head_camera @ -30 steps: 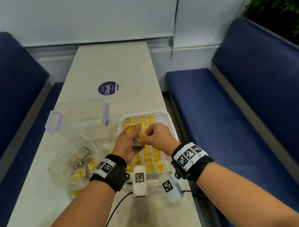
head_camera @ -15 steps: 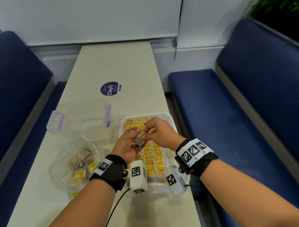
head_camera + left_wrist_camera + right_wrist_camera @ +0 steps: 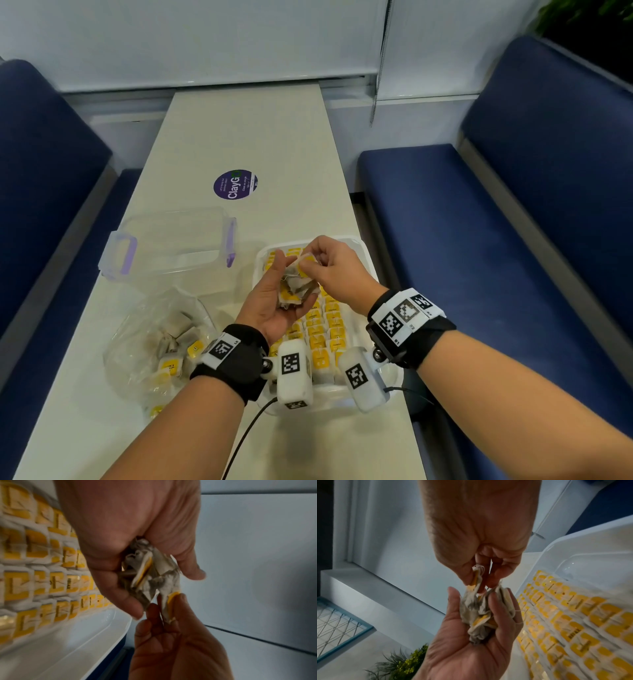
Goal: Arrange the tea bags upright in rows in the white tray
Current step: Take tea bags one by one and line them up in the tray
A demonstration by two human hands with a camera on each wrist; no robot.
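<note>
- The left hand (image 3: 274, 301) is turned palm up over the tray (image 3: 368, 255), fingers curled loosely round a clump of tea bags (image 3: 296, 291) lying in the palm.
- In the left wrist view the clump (image 3: 147, 572) is crumpled, grey-white paper with yellow tags, cupped between the fingers (image 3: 109, 574) and the thumb (image 3: 190, 563).
- The right hand (image 3: 334, 270) meets the clump from 2 o'clock; its thumb and forefinger are pinched shut on one bag (image 3: 305, 262) at the top of the clump, by its yellow tag.
- In the right wrist view that bag (image 3: 477, 577) stands between the pinching fingertips (image 3: 494, 580), its lower end touching the clump (image 3: 481, 615) in the left palm (image 3: 462, 649).
- The tray sits at the table's (image 3: 246, 137) right edge, under both hands; rows (image 3: 325, 325) of bags stand upright in it, yellow tags up, filling most of it.
- From the left wrist the rows (image 3: 42, 574) run close together, with bare white floor (image 3: 68, 649) beside them toward the rim.
- At 9 o'clock from the tray lies a clear plastic sack (image 3: 154, 346) with more loose bags inside.
- At 11 o'clock from the tray is a clear lid (image 3: 168, 243) with purple clips, lying flat.
- Farther up the table, at 12 o'clock, is a round purple sticker (image 3: 235, 184).
- Blue benches (image 3: 479, 222) flank the table on both sides.
</note>
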